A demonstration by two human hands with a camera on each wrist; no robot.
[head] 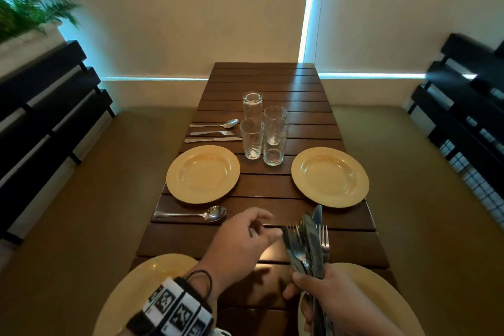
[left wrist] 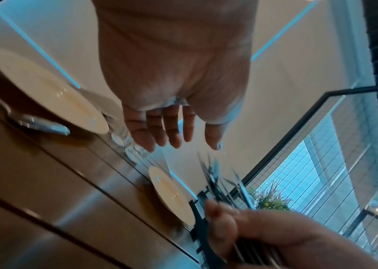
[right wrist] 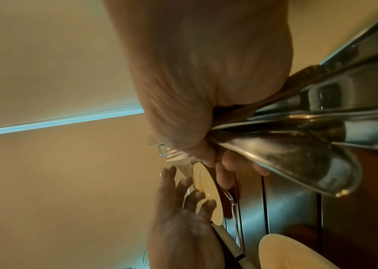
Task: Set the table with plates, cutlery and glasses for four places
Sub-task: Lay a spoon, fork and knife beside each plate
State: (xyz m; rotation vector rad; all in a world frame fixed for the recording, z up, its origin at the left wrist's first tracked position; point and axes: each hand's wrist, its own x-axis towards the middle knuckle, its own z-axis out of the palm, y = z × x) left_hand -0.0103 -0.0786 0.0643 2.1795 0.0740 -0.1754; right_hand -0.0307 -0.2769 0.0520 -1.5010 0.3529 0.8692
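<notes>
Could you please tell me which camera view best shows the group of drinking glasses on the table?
The head view: all four glasses stand clustered between the far plates. The left wrist view shows only blurred glass bases behind the left hand's fingers; in the right wrist view I cannot make them out.

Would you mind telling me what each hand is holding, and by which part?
The right hand grips a bundle of cutlery by the handles; the left hand holds nothing.

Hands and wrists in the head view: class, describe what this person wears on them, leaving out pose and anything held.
Both hands are bare: no gloves, no rings to be seen. The left hand has a black wrist strap carrying white panels printed with square black-and-white coded markers, and a thin black cord loops above it. The right hand shows a bare forearm with no sleeve in view.
</notes>
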